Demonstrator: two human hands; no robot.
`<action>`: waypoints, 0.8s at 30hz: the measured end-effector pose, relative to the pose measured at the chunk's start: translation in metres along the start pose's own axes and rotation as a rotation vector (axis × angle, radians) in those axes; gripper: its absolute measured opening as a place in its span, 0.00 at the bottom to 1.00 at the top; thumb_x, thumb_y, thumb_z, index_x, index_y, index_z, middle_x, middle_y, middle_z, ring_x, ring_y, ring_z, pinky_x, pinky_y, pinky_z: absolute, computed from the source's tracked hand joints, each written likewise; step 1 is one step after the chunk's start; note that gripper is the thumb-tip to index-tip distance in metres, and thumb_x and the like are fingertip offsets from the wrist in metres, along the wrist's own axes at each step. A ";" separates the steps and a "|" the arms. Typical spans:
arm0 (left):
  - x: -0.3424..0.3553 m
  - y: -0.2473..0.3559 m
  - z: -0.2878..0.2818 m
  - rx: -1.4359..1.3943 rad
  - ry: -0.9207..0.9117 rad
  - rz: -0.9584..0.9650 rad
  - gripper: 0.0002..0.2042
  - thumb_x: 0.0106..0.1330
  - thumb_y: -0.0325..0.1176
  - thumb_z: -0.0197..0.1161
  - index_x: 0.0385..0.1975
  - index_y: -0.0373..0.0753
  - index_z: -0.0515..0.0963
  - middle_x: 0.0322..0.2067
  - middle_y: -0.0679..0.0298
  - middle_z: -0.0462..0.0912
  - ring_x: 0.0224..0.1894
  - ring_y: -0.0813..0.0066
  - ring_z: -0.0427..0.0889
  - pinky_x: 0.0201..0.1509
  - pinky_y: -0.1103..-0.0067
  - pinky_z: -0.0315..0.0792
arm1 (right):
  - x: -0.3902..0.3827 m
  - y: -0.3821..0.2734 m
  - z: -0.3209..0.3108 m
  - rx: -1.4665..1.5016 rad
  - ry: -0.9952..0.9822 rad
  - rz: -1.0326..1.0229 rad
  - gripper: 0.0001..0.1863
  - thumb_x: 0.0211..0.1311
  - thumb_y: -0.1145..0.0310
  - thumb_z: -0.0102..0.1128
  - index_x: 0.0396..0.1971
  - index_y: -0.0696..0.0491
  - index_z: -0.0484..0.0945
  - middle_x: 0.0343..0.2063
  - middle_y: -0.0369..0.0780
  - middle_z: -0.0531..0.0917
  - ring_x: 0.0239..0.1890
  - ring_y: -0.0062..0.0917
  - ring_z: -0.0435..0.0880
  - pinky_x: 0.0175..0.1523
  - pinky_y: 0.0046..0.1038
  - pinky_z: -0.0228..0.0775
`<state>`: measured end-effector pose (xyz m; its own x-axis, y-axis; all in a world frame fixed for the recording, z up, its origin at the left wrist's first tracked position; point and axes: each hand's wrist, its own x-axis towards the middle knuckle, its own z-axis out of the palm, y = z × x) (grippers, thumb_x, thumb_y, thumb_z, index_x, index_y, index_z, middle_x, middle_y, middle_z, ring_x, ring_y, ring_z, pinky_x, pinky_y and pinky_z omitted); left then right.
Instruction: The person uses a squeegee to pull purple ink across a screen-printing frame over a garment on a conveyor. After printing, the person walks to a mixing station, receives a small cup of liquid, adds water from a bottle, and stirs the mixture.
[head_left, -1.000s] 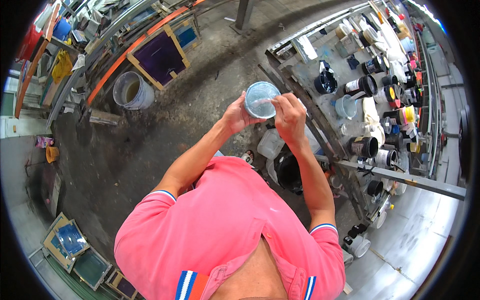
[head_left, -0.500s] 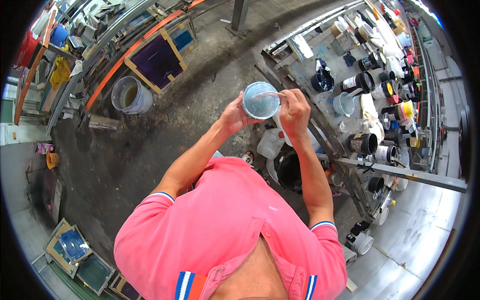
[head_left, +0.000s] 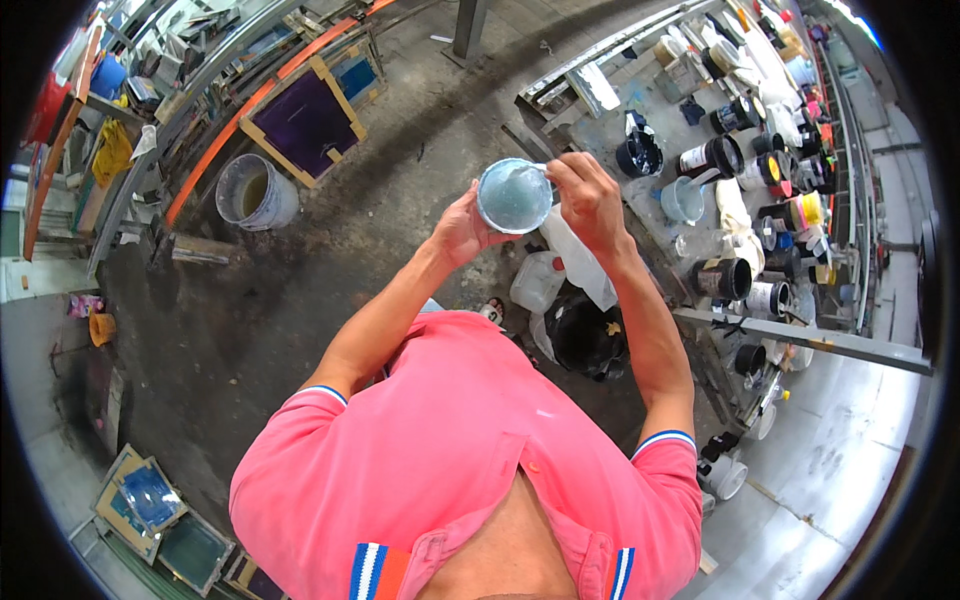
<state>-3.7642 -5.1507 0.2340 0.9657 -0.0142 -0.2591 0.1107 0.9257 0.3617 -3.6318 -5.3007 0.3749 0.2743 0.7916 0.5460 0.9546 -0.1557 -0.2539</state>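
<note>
My left hand (head_left: pixel 460 226) is wrapped round the side of a translucent plastic tub (head_left: pixel 493 213), which has pale bluish contents (head_left: pixel 515 197). The tub's open mouth faces up toward me. At its right rim, my right hand (head_left: pixel 588 198) pinches a thin pale stick (head_left: pixel 538 168). The stick reaches over the rim into the tub. Its lower end is hard to make out against the contents.
On my right, a stained worktable (head_left: pixel 600 135) carries many ink tubs (head_left: pixel 712 157) and a clear jug (head_left: pixel 683 203). Below it are a white jerrycan (head_left: pixel 537 283) and a black-lined bin (head_left: pixel 588 340). At left stand a bucket (head_left: pixel 257 195) and framed screens (head_left: pixel 305 122).
My right hand has drawn slightly left and up, its stick now tucked nearer the tub's upper right rim rather than lying across the mouth. The right elbow has swung outward.
</note>
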 end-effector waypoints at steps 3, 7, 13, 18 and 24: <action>0.000 0.003 -0.002 -0.031 0.027 0.017 0.28 0.79 0.58 0.35 0.69 0.49 0.64 0.65 0.60 0.73 0.64 0.58 0.77 0.62 0.51 0.77 | -0.012 -0.015 -0.002 -0.040 -0.002 0.101 0.04 0.60 0.75 0.63 0.28 0.56 0.76 0.29 0.43 0.77 0.34 0.39 0.80 0.38 0.39 0.74; 0.002 -0.005 -0.003 -0.058 0.081 0.022 0.28 0.80 0.58 0.34 0.70 0.49 0.64 0.66 0.60 0.72 0.65 0.57 0.75 0.60 0.52 0.78 | -0.026 -0.037 0.003 -0.090 -0.043 0.344 0.07 0.63 0.74 0.61 0.26 0.58 0.77 0.27 0.46 0.77 0.31 0.44 0.80 0.36 0.40 0.72; -0.001 -0.006 -0.010 -0.054 0.074 0.004 0.28 0.80 0.58 0.35 0.70 0.49 0.64 0.67 0.61 0.72 0.65 0.58 0.75 0.62 0.52 0.77 | -0.033 -0.042 0.020 0.176 0.106 0.523 0.06 0.64 0.73 0.62 0.32 0.60 0.83 0.31 0.47 0.82 0.30 0.44 0.82 0.35 0.39 0.72; -0.008 -0.002 -0.003 -0.027 0.059 0.024 0.27 0.80 0.56 0.34 0.69 0.48 0.65 0.66 0.60 0.73 0.65 0.59 0.76 0.62 0.53 0.77 | -0.029 -0.028 0.018 0.115 0.128 0.421 0.04 0.64 0.75 0.61 0.34 0.59 0.83 0.31 0.45 0.81 0.33 0.42 0.82 0.36 0.38 0.72; 0.000 -0.003 -0.006 -0.028 0.069 0.006 0.27 0.81 0.56 0.34 0.69 0.47 0.66 0.65 0.60 0.74 0.65 0.59 0.76 0.63 0.52 0.76 | -0.043 -0.048 0.018 0.193 0.092 0.445 0.04 0.64 0.75 0.62 0.32 0.59 0.82 0.30 0.46 0.81 0.32 0.43 0.82 0.36 0.39 0.72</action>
<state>-3.7658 -5.1514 0.2270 0.9478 0.0164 -0.3186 0.0975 0.9361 0.3380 -3.6914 -5.3167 0.3495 0.6683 0.6160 0.4169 0.7057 -0.3479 -0.6172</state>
